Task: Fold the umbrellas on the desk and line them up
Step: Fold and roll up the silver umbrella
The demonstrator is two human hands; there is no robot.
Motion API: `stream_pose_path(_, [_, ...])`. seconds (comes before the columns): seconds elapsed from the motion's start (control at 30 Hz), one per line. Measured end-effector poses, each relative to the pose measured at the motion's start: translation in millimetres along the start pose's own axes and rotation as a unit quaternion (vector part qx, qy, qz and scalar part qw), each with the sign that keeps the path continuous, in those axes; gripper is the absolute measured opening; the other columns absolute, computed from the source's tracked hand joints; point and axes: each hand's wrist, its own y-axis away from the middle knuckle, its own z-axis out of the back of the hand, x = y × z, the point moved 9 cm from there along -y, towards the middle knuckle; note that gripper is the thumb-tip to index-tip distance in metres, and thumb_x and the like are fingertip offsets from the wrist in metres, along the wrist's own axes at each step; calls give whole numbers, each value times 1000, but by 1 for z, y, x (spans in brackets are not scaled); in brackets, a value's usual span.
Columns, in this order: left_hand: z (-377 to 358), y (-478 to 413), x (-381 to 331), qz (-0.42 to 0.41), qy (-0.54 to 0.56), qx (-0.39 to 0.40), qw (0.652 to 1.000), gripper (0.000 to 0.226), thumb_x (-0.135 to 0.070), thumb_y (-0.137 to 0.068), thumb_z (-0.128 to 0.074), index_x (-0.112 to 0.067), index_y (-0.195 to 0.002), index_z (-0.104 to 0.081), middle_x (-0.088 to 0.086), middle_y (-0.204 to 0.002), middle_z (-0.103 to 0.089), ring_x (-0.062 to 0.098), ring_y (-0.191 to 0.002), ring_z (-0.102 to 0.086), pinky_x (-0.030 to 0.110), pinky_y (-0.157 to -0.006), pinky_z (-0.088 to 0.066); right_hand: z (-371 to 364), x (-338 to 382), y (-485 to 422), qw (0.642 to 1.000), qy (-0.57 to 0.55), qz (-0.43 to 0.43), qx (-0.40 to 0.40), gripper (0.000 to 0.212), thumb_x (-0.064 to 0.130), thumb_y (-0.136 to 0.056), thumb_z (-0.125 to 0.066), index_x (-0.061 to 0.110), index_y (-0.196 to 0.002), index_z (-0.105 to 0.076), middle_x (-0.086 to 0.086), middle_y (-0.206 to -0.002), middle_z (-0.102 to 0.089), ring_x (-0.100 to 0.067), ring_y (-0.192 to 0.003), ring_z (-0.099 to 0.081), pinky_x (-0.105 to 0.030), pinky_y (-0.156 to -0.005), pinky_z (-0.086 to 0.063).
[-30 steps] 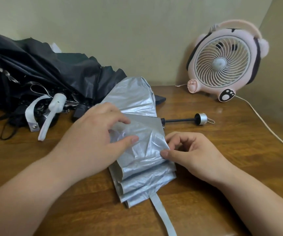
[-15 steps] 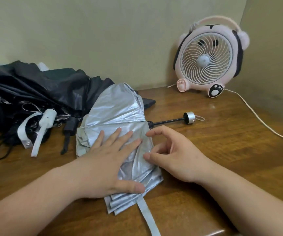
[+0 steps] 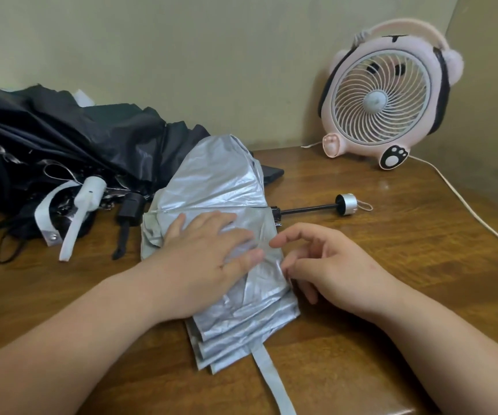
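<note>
The silver umbrella (image 3: pixel 220 181) lies on the bench (image 3: pixel 391 295), its canopy pleated flat. The left hand (image 3: pixel 202 259) presses it with straight fingers. The right hand (image 3: pixel 331 268) sits at its right edge, fingers loosely curled, holding nothing.

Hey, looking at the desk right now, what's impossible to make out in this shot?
All in the head view:
Middle folds of the silver umbrella: covered by the flat left hand.
End of its strap: cut off by the bottom edge.
The black umbrella pile: cut by the left edge and tangled, so the count is unclear.
End of the fan cable: runs off the right edge.
</note>
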Motion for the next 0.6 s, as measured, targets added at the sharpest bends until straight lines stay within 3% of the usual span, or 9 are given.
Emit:
stream_pose_path(0.1, [-24,3,-5,-23,-48,35,998,94,-101,-69,-1,-60,-150,21,-18,-164,31,12,-148,39,58,-122,18,0,1,1,1000,8,3,8,35,-15,-87,-56,10,-112,-63,-18,-79,-72,-24,-50,-50,-27,-49,-45])
stream_pose_path(0.17, [-31,4,-4,-38,-67,33,996,97,-105,-63,-2,-61,-142,32,-18,-160,40,12,-143,46,60,-120,21,-2,1,1,1000,13,10,18,37,-17,-86,-58,9,-112,-62,-11,-75,-71,-21,-51,-52,-27,-49,-46])
stream_pose_path(0.37, [-33,2,-3,-36,-88,29,995,100,-108,-56,-1,-58,-133,40,-18,-157,45,10,-140,49,61,-118,22,-10,4,6,996,34,37,75,48,-15,-82,-73,15,-119,-64,-15,-88,-71,-22,-62,-56,-31,-59,-51])
stream_pose_path(0.6, [-33,0,-4,-33,-90,39,995,103,-111,-51,-3,-62,-132,39,-15,-156,47,14,-138,52,64,-117,23,-6,2,4,996,57,46,55,54,-12,-80,-78,23,-118,-60,-15,-84,-72,-20,-64,-58,-30,-62,-51])
